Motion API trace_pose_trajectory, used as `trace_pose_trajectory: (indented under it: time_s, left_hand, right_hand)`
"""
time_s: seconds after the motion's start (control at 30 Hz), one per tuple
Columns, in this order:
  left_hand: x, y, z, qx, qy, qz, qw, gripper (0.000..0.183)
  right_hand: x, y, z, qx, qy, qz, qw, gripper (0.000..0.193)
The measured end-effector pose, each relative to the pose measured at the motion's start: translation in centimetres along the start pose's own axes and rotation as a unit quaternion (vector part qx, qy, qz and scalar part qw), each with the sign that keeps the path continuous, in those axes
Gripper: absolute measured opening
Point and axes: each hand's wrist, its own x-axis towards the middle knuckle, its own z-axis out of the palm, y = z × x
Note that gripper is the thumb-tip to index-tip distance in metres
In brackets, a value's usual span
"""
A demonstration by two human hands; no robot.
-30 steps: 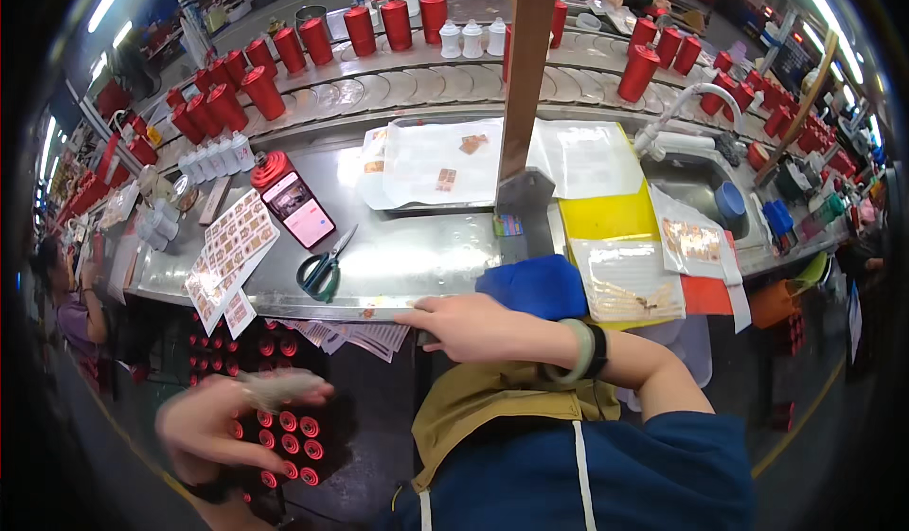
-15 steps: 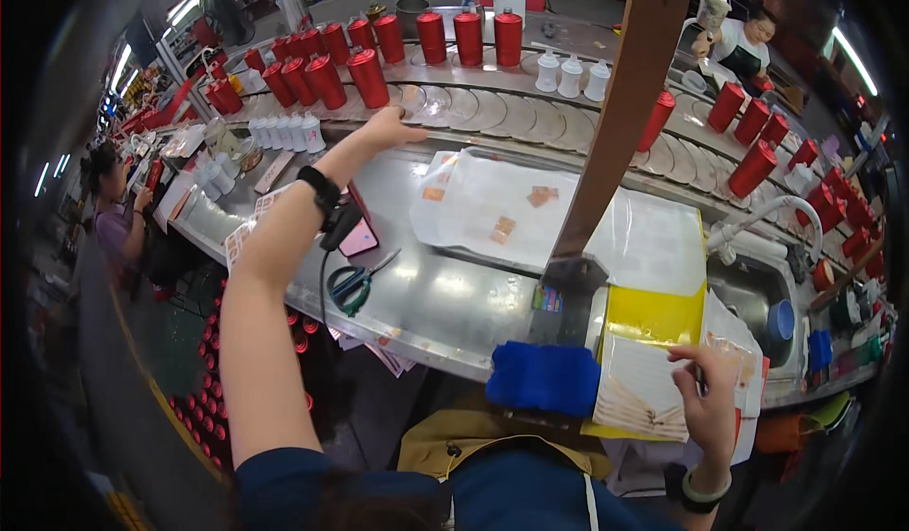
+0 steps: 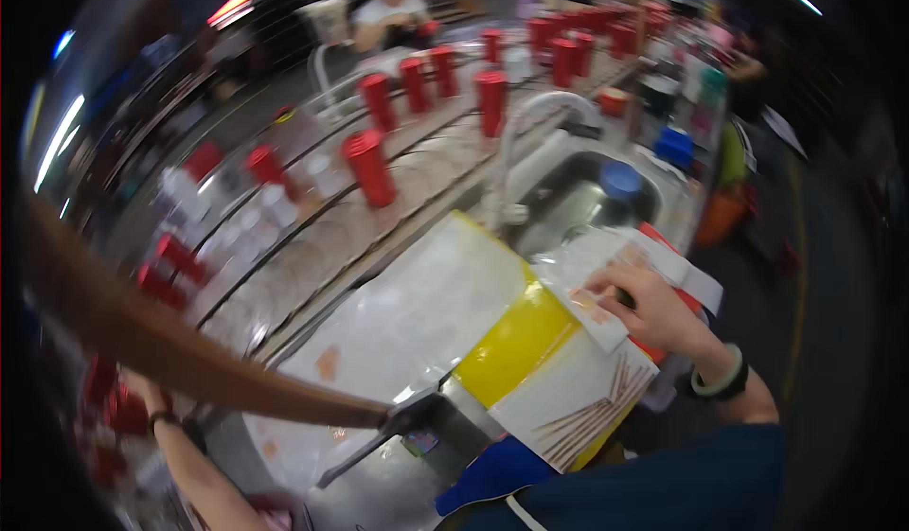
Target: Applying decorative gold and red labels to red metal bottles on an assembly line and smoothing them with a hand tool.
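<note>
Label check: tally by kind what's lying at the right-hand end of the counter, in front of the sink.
yellow board: 1
clear packets: 2 (one with brown sticks, one under the right hand)
blue cloth: 1
Total: 4

view swung right toward the steel sink (image 3: 578, 200) | right hand (image 3: 653, 309) now up on a clear plastic packet (image 3: 606, 266) | left hand (image 3: 137, 394) pulled back low from the red cups
</note>
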Motion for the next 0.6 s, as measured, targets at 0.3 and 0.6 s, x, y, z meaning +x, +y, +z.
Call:
trace_pose_trajectory:
  time_s: [0.3,0.6]
  left_hand:
    - [37.6,52.9,-6.7,-0.506,0.08,0.083,0.855,0.041]
    - [29.4,45.6,-14.5,-0.668,0.003,0.001,0.745,0.063]
  right_hand:
    - [-1.4,0.2,0.4,-0.058,0.041,0.087,0.994,0.018]
    - [0.0,-2.7,3.4,0.033,-0.023,0.106,0.994,0.016]
